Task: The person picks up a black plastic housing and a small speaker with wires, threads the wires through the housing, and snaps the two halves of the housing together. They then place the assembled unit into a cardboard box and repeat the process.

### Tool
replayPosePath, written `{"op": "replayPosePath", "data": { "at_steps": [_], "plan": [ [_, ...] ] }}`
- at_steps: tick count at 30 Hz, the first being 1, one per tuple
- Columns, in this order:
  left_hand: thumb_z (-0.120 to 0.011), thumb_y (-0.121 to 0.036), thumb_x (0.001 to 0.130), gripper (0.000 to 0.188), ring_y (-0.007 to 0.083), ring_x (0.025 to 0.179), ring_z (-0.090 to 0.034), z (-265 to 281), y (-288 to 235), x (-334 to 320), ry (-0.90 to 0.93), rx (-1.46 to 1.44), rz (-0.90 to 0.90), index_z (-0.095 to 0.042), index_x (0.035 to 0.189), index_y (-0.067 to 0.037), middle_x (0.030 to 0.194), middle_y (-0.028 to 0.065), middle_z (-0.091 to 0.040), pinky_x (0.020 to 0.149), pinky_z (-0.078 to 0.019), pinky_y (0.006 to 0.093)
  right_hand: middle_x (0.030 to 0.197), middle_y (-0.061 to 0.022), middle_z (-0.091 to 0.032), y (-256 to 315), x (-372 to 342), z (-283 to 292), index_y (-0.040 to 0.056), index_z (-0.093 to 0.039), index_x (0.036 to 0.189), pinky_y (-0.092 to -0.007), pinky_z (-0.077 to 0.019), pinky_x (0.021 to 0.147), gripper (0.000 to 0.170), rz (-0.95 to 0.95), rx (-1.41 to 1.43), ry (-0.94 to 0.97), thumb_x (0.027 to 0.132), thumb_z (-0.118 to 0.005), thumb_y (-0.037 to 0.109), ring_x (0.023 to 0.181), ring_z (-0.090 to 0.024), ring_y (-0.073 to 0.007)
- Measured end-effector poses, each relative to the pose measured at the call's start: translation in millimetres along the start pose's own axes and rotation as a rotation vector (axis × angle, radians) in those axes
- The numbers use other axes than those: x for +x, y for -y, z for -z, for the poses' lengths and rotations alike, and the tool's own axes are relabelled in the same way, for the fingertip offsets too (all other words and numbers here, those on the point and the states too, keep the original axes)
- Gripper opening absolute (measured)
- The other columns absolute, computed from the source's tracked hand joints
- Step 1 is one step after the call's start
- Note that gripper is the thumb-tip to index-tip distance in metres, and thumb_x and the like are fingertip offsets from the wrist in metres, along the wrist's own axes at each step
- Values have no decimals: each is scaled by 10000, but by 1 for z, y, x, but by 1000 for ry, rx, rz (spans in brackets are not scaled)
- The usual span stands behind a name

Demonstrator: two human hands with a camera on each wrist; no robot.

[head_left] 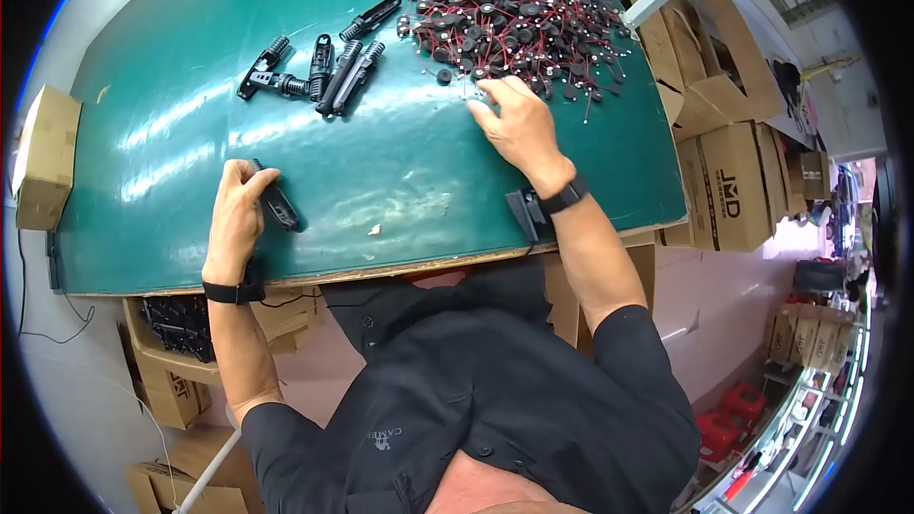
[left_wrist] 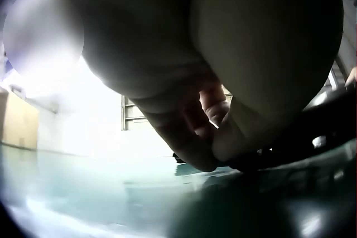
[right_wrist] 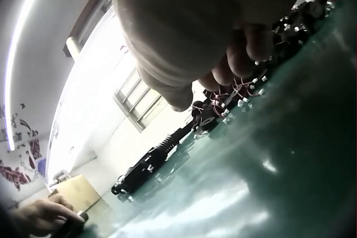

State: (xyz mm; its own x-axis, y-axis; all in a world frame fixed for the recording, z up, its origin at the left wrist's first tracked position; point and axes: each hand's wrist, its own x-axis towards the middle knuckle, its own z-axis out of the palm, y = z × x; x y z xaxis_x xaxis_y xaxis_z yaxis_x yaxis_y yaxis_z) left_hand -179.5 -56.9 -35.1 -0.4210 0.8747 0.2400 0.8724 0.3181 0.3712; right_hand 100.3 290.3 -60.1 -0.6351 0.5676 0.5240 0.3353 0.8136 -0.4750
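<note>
The left hand (head_left: 236, 214) pinches one end of a black handle-like part (head_left: 278, 207) near the table's front left; in the left wrist view the part (left_wrist: 312, 132) runs off to the right, low over the table. At the near edge of a big pile (head_left: 514, 24) of small black round pieces with red wires and white ends is the right hand (head_left: 522, 128), fingers bent loosely and thumb apart. In the right wrist view its fingertips hang beside the pile (right_wrist: 215, 107); whether they touch a piece cannot be told.
Several black parts with ribbed ends (head_left: 333, 76) lie at the back left of the green table (head_left: 400, 162). A cardboard box (head_left: 48, 157) is at the left edge, with more boxes (head_left: 728, 186) beyond the right edge. A small scrap (head_left: 374, 229) lies near the front.
</note>
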Motion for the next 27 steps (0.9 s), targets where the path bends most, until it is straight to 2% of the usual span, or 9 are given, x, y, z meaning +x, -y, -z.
{"op": "replayPosePath", "data": {
  "at_steps": [3, 7, 12, 15, 20, 23, 24, 27],
  "plan": [
    [-587, 144, 838, 407, 335, 1099, -612, 0, -22, 1, 64, -106, 4, -773, 1164, -12, 1104, 163, -576, 986, -514, 369, 907, -139, -722, 16, 24, -11, 62, -764, 1028, -490, -598, 761, 293, -79, -167, 91, 932, -783, 339, 845, -726, -382],
    [-626, 127, 867, 371, 334, 1101, -625, 0, -44, 1, 118, -225, 33, -770, 1176, -18, 1133, 148, -591, 1010, -513, 368, 931, -145, -735, -9, 32, -36, 64, -750, 968, -523, -596, 785, 330, -77, -250, 211, 926, -757, 391, 882, -731, -403],
    [-713, 94, 867, 330, 342, 1134, -648, -4, -67, -3, 59, -267, -3, -757, 1173, -21, 1206, 152, -623, 998, -532, 367, 908, -142, -727, -18, 16, -16, 56, -740, 935, -495, -585, 752, 268, -55, -225, 194, 913, -769, 321, 832, -724, -374],
    [-737, 90, 862, 331, 341, 1215, -636, -11, -70, -3, 83, -289, -4, -739, 1171, -29, 1276, 151, -633, 1062, -505, 376, 892, -137, -721, 1, 5, 14, 58, -737, 918, -474, -568, 724, 214, -81, 67, 285, 902, -782, 266, 788, -708, -346],
    [-751, 88, 857, 359, 363, 1232, -656, -24, -77, 11, 61, -293, -83, -710, 1193, -32, 1318, 148, -648, 1043, -535, 412, 858, -123, -701, 1, -27, 23, 64, -737, 920, -460, -555, 710, 186, -76, 98, 420, 889, -806, 233, 757, -691, -329],
    [-757, 77, 859, 398, 375, 1246, -661, -26, -81, 15, 88, -311, -82, -694, 1233, -44, 1349, 156, -655, 1058, -542, 416, 855, -118, -686, 17, -26, 27, 64, -741, 948, -462, -560, 729, 200, -37, 40, 218, 883, -820, 236, 792, -701, -329],
    [-757, 77, 859, 398, 375, 1246, -661, -26, -83, 14, 91, -311, -81, -694, 1233, -44, 1349, 156, -655, 1058, -542, 416, 855, -118, -686, 24, -25, 24, 64, -741, 948, -462, -560, 729, 200, -40, 41, 219, 883, -820, 236, 792, -701, -329],
    [-775, 65, 850, 452, 379, 1256, -663, -23, -89, 14, 54, -307, -57, -686, 1278, -50, 1372, 165, -656, 1067, -549, 409, 858, -122, -674, 43, -15, 7, 71, -739, 1006, -454, -565, 735, 205, 245, 49, 96, 896, -819, 225, 816, -701, -330]
  ]
}}
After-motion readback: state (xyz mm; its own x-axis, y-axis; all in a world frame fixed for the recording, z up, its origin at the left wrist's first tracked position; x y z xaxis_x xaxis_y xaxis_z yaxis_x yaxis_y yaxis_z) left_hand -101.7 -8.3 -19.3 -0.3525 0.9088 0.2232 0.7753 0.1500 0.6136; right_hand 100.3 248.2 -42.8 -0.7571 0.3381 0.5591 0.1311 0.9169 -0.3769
